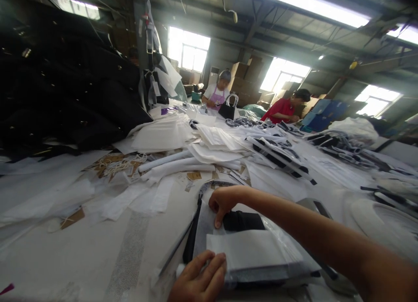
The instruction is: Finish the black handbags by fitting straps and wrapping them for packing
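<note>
In front of me on the table lies a clear plastic bag (294, 252) with black items inside or under it. A folded white sheet (250, 247) covers its near part, and a black rolled piece (243, 220) shows just beyond. My right hand (225, 203) reaches in from the right, fingers curled and thumb pointing down on a thin grey-white layer at the far left corner. My left hand (200, 276) has its fingers bent together at the white sheet's left edge; its thumb is hidden. A black curved handle (191, 239) runs along the left side.
Stacks of white sheets (160, 134) and white rolls (183, 165) lie beyond my hands. Black goods (65, 84) are heaped high at the left. Black-and-white straps (281, 158) spread to the right. Two people work at the table's far side, one by a black handbag (227, 109).
</note>
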`<state>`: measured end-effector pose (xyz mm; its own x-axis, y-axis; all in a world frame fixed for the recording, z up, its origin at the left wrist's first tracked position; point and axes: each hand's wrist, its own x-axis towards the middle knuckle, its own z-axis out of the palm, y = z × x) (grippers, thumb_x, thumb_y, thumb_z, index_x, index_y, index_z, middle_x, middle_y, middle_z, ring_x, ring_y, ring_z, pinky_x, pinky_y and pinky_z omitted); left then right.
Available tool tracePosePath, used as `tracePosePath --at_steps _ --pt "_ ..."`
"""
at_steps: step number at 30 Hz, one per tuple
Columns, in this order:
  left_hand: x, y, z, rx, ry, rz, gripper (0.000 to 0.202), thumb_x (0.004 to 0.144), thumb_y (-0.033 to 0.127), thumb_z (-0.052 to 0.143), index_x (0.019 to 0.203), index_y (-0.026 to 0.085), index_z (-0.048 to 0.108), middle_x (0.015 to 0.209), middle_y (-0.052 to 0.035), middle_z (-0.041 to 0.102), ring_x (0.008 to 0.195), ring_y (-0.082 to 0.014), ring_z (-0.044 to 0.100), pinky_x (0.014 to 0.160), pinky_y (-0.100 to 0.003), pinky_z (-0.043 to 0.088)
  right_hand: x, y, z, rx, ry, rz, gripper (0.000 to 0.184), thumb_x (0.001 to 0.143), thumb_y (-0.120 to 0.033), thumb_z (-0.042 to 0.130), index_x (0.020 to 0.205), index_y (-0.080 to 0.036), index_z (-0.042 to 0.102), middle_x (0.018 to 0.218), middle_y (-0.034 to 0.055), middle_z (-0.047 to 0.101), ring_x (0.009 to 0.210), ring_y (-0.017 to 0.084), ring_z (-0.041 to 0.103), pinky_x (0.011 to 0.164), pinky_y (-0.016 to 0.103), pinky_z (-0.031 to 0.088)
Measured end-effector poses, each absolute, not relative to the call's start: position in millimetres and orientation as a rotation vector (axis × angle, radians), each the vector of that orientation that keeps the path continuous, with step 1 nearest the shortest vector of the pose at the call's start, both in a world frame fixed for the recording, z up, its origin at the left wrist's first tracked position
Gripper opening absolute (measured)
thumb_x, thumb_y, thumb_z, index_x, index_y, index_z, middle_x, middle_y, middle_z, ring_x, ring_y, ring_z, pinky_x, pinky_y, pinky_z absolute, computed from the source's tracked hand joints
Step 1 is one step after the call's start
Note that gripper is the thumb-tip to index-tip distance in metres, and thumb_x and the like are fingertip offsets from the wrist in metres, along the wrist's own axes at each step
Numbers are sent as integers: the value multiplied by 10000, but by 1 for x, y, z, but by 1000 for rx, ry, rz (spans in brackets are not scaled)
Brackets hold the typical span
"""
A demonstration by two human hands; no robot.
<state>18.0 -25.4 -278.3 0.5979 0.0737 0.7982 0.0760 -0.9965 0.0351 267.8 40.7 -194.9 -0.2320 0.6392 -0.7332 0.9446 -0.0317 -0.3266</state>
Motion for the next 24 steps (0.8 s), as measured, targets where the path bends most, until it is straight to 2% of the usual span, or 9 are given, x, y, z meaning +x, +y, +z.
tracePosePath --at_steps 3,6,8,10,11,13,16,19,24 --pt "18 -26 -281 -2794 -110 -1421 388 1031 127 342 1011 184 725 1089 41 756 924 -138 695 828 -196 580 274 36 -197 1729 1893 -1263 442 650 -537 842 847 -168 700 661 -66 641 563 102 586 557 224 472" --pt "17 -27 -283 -2823 -89 -1369 368 1031 135 351 1065 180 714 1126 27 744 970 -146 682 841 -206 581 280 29 -194 1817 1901 -1325 321 827 -442 744 937 -144 694 777 -17 693 605 112 625 623 272 539" --pt "16 -27 -283 -2800 -80 -1382 372 1029 127 348 1061 182 715 1106 22 749 966 -141 679 832 -201 581 281 22 -186 1901 1923 -1321 332 920 -447 625 1025 -140 694 876 22 725 671 128 668 681 295 560" --pt "16 -28 -282 -2746 -85 -1426 375 1022 108 356 1022 186 722 1062 21 758 940 -128 679 825 -185 576 278 12 -178 1963 1959 -1293 447 951 -531 516 1150 -167 683 990 46 740 797 157 703 770 306 555" --pt "16 -28 -281 -2723 -89 -1443 379 1019 98 358 1005 188 725 1043 21 760 931 -121 678 829 -177 571 274 5 -174 1978 1974 -1272 525 932 -592 497 1228 -190 658 1051 56 737 877 186 706 825 325 543" --pt "17 -28 -282 -2697 -90 -1451 390 1018 96 354 987 193 731 1022 20 762 928 -113 675 857 -170 558 262 -8 -170 1993 2004 -1190 747 806 -703 589 1380 -227 556 1194 96 697 1076 293 653 951 416 485" --pt "18 -29 -285 -2690 -95 -1452 388 1027 133 363 971 209 738 1028 38 760 930 -114 677 875 -171 551 242 -21 -172 1991 2072 -892 1127 569 -739 759 1480 -167 422 1284 210 625 1203 451 530 1004 553 402" --pt "18 -29 -290 -2724 -142 -1422 336 1023 162 410 987 218 738 1071 70 753 936 -118 681 869 -165 551 233 -19 -178 1948 2065 -745 1111 504 -725 790 1392 -119 513 1159 235 668 1091 462 587 910 532 462" --pt "16 -29 -295 -2802 -151 -1349 306 1019 162 432 1046 222 731 1154 71 732 970 -116 684 880 -165 554 242 6 -186 1964 1978 -901 985 483 -604 858 1332 -222 535 1035 99 724 888 330 678 717 357 502"
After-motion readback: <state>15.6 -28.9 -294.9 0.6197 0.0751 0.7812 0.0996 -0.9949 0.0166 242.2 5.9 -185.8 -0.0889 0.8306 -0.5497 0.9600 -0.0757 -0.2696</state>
